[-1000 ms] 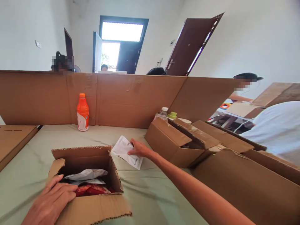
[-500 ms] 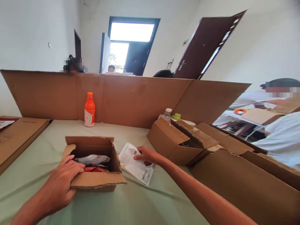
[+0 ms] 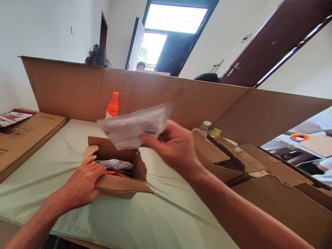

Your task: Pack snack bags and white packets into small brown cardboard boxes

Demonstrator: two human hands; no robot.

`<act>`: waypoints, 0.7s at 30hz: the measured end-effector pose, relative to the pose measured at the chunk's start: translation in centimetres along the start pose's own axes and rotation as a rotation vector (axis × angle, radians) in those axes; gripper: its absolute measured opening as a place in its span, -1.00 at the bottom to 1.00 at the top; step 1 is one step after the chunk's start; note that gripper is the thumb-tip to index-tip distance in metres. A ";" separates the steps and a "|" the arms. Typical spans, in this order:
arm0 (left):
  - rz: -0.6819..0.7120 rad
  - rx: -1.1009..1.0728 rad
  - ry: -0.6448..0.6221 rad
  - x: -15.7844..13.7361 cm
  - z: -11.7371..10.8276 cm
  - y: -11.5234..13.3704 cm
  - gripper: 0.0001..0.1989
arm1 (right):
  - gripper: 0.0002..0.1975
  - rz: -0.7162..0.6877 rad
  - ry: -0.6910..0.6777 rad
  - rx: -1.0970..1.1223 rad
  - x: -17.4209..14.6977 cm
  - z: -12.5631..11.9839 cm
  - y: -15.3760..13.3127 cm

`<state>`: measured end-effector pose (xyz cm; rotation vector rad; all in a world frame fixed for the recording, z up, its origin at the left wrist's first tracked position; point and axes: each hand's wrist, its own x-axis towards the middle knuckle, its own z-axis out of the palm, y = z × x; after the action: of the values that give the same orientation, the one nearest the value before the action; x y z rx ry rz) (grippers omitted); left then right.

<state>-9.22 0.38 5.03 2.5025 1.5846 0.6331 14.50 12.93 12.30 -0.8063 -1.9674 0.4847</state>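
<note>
Our right hand [image 3: 176, 148] pinches a blurred pale packet [image 3: 129, 129] between thumb and fingers, raised above the desk [image 3: 166, 214] and overlapping, in our view, the far edge of an open cardboard box [image 3: 127, 187]. With our left hand [image 3: 84, 178] we clasp that box's near-left corner; inside lie a whitish pouch [image 3: 115, 164] and something red [image 3: 118, 173], and an orange bottle [image 3: 113, 105] stands beyond.
</note>
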 end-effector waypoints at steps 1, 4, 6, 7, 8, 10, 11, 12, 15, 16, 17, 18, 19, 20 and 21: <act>-0.010 0.009 -0.003 0.0 0.1 0.1 -0.54 | -0.79 -0.051 -0.054 -0.125 -0.1 1.3 -0.2; -0.047 0.073 -0.006 -0.2 0.6 0.3 -0.52 | -0.87 -0.093 -0.275 -0.531 -0.2 4.5 0.1; -0.069 0.140 0.028 -0.6 1.3 0.5 -0.52 | -0.92 -0.024 -0.465 -0.778 -0.1 5.3 0.1; -0.088 0.178 0.060 -0.8 1.8 0.5 -0.52 | -0.91 0.012 -0.547 -0.872 0.1 5.5 -0.1; -0.111 0.214 0.097 -1.1 2.3 0.5 -0.52 | -0.90 0.037 -0.623 -0.939 0.2 5.5 -0.3; -0.151 0.260 0.170 -1.6 3.2 0.5 -0.50 | -0.86 0.052 -0.759 -1.009 0.5 5.6 -1.0; -0.161 0.263 0.197 -1.8 3.6 0.4 -0.48 | -0.84 0.048 -0.816 -1.021 0.6 5.8 -1.2; -0.163 0.256 0.214 -2.0 3.9 0.4 -0.46 | -0.81 0.039 -0.866 -1.025 0.7 6.3 -1.4; -0.152 0.218 0.231 -2.4 4.4 0.0 -0.43 | -0.71 0.006 -1.017 -0.988 0.9 8.5 -1.4; -0.148 0.212 0.230 -2.5 4.5 -0.1 -0.43 | -0.69 -0.005 -1.076 -0.963 0.9 9.3 -1.2; -0.144 0.211 0.228 -2.5 4.6 -0.2 -0.43 | -0.69 -0.011 -1.136 -0.939 1.0 9.9 -1.1; -0.140 0.213 0.225 -2.5 4.7 -0.3 -0.42 | -0.70 -0.011 -1.189 -0.918 1.1 10.4 -1.0; -0.136 0.218 0.223 -2.6 4.7 -0.4 -0.41 | -0.71 -0.006 -1.235 -0.899 1.3 10.7 -0.9; -0.133 0.225 0.220 -2.6 4.8 -0.5 -0.39 | -0.70 0.001 -1.274 -0.881 1.6 10.7 -0.8; -0.129 0.230 0.219 -2.6 4.8 -0.6 -0.38 | -0.67 0.005 -1.310 -0.857 2.0 10.5 -0.7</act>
<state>-8.73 -1.04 -0.26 2.5315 1.9838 0.7701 4.43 13.70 8.73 -1.1364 -3.5105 0.0975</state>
